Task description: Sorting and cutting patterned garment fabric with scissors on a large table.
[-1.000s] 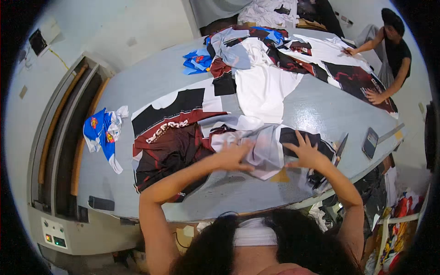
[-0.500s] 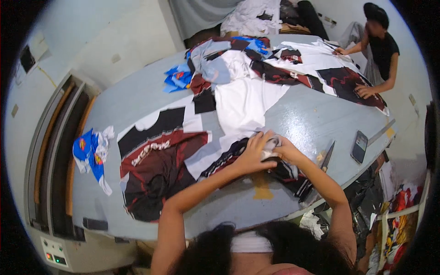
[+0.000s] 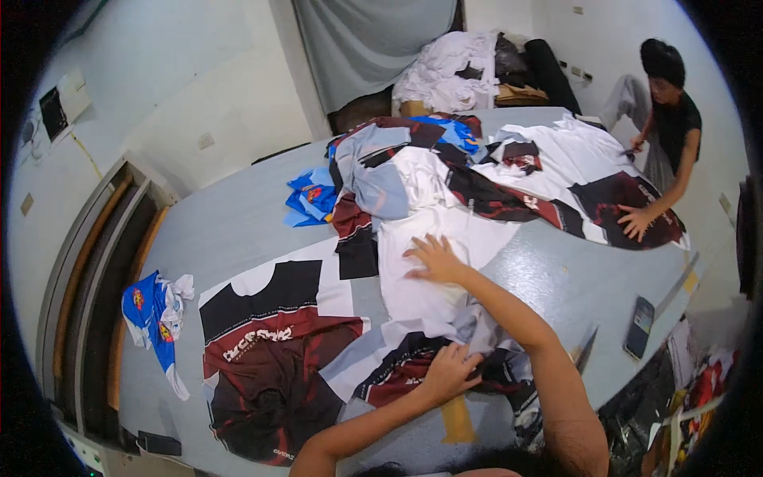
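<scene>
My right hand (image 3: 435,261) reaches forward and lies with fingers spread on the white fabric (image 3: 409,230) in the middle of the table. Nearer to me, my left hand (image 3: 451,372) rests with its fingers apart on a black, dark red and grey printed fabric piece (image 3: 389,370). Bunched grey cloth (image 3: 475,326) lies between the two hands, partly under my right forearm. To the left of my left hand is a cut shirt panel (image 3: 274,350) in black and dark red, spread out with white margins at its top.
Printed cloth is heaped at the table's (image 3: 230,215) far side. Blue garment pieces (image 3: 155,318) lie at the left. A phone (image 3: 639,327) and a dark pointed tool (image 3: 586,350) are at the right. A co-worker (image 3: 671,135) touches dark fabric (image 3: 624,208) at the far right.
My right hand has left the bunched cloth and moved forward onto the white fabric. My left hand stays at the near printed piece. The view has tilted up.
</scene>
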`<state>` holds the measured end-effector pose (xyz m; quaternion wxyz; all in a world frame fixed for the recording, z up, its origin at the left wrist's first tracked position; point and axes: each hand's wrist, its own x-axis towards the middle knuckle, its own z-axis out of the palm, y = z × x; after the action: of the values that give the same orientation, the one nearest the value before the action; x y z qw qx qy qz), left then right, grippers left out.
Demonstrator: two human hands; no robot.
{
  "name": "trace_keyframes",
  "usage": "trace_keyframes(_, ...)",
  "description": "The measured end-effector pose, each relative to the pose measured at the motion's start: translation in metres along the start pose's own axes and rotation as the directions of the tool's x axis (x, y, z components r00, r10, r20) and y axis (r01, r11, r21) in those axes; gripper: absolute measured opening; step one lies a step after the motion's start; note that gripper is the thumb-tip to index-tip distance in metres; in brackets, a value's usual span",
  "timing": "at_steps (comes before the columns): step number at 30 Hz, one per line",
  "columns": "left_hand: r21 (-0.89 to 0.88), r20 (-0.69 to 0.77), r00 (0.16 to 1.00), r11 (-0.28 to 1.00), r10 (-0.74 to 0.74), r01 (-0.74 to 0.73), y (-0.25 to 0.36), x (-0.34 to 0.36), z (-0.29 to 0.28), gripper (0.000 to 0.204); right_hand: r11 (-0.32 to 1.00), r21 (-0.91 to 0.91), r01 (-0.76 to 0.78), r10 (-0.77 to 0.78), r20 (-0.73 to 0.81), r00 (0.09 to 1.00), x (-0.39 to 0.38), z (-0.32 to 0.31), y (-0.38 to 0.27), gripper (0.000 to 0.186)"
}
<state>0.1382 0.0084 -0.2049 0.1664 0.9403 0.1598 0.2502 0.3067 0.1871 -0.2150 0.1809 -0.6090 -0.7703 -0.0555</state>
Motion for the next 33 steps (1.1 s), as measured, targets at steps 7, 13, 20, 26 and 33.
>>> trace_keyframes(7, -0.051, 0.002, 1.0, 0.999, -0.019, 0.019, -0.009, -0.006, -0.004, 0.041, 0.542, -0.258, -0.8, 0.74, -0.305, 0.6, -0.004, -0.028, 0.163, 0.033)
trace_keyframes(13, -0.056, 0.013, 1.0, 0.998, 0.015, -0.014, -0.007, 0.003, -0.002, 0.043, 0.393, -0.147, -0.908, 0.788, -0.456, 0.415, -0.093, -0.035, 0.269, 0.037)
trace_keyframes(20, 0.002, -0.018, 0.999, 0.999, 0.038, -0.038, -0.008, 0.0, -0.002, 0.04, 0.684, 0.0, -0.73, 0.465, -0.77, 0.436, -0.018, -0.026, 0.187, 0.066)
trace_keyframes(26, -0.03, 0.041, 0.998, 0.999, 0.039, -0.038, -0.003, 0.0, -0.004, 0.039, 0.916, -0.275, -0.294, 0.164, -0.412, 0.896, 0.045, -0.017, 0.11, 0.057)
trace_keyframes(33, -0.086, 0.024, 0.998, 0.995, 0.052, -0.05, -0.003, 0.008, -0.003, 0.036, 0.961, 0.011, -0.277, 0.264, 0.263, 0.928, 0.006, -0.062, 0.184, 0.039)
